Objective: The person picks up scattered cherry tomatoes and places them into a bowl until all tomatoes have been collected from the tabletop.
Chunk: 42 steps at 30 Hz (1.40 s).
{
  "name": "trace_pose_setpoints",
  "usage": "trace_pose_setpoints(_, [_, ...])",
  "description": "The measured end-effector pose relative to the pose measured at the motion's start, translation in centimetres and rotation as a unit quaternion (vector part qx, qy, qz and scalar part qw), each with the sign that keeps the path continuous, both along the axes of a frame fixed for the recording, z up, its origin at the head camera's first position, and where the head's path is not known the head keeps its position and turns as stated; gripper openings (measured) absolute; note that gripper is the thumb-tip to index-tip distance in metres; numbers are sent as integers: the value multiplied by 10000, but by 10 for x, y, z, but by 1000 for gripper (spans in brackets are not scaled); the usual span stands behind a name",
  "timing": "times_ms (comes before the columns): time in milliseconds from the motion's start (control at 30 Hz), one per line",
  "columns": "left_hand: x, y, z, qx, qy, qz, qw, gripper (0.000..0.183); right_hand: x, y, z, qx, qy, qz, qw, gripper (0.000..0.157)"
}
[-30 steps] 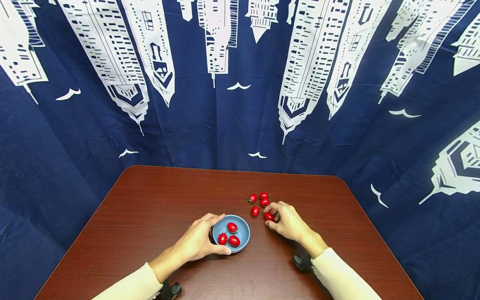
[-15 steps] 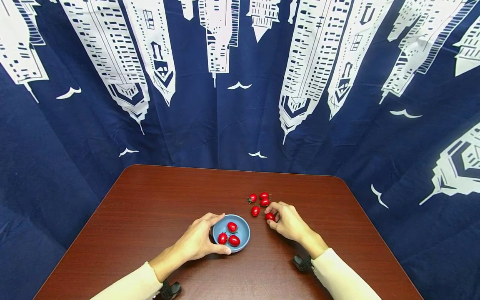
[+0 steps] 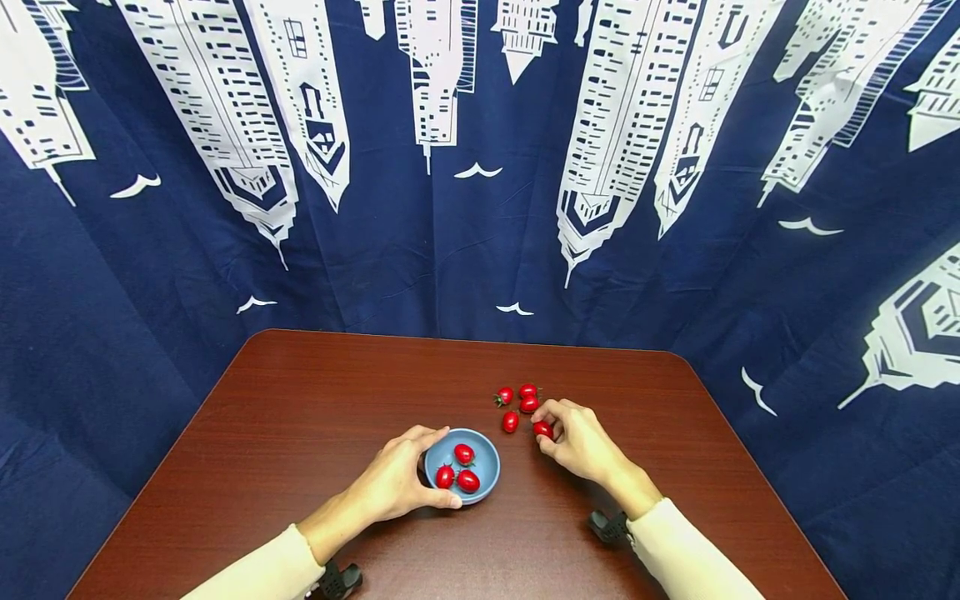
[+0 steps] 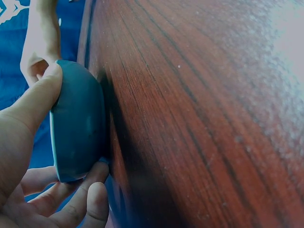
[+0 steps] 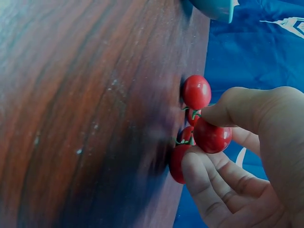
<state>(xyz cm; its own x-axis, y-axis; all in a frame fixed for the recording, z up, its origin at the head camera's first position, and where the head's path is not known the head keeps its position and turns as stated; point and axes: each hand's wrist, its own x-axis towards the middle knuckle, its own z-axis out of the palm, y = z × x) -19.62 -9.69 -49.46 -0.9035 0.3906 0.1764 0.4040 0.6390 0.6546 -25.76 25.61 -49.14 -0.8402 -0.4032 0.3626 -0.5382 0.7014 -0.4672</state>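
Observation:
A blue bowl (image 3: 491, 479) stands on the table with three cherry tomatoes inside, one of them a red tomato (image 3: 464, 454) near its far side. My left hand (image 3: 397, 475) grips the bowl from the left, thumb at the near rim and fingers at the far side; the left wrist view shows the fingers under the bowl's wall (image 4: 78, 123). To the right, my right hand (image 3: 581, 437) pinches a cherry tomato (image 5: 213, 137) between thumb and fingertips. In the right wrist view this tomato sits off the tabletop, overlapping the others behind it.
Several loose cherry tomatoes lie beyond the right hand, including one with a green stem (image 3: 505, 397) and one nearest the bowl (image 3: 510, 422). The brown wooden table (image 3: 337, 392) ends at a blue curtain (image 3: 390, 250) with white buildings.
The right hand, with the pinched cherry tomato, has shifted slightly to the right and away from the body. The left hand and bowl have stayed in place.

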Motion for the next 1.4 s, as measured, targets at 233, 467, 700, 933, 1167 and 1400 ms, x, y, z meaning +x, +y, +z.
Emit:
trace_pose_setpoints(233, [0, 0, 1, -26, 110, -42, 9999, 109, 4, -4, 8, -25, 97, 44, 9999, 29])
trace_pose_setpoints(467, [0, 0, 0, 0, 62, -18, 10000, 110, 12, -13, 19, -118, 168, 241, 9995, 35])
trace_pose_setpoints(700, [0, 0, 0, -27, 111, -10, 9999, 110, 20, -26, 29, -116, 430, 426, 9981, 34])
trace_pose_setpoints(933, [0, 1, 0, 8, -4, 53, 10000, 111, 28, -38, 39, -220, 609, 683, 9956, 34])
trace_pose_setpoints(1167, [1, 1, 0, -15, 12, 50, 10000, 111, 33, -48, 43, -211, 499, 847, 9949, 32])
trace_pose_setpoints(1400, [-1, 0, 0, 19, -42, 50, 10000, 110, 38, -59, 47, -121, 516, 904, 9945, 33])
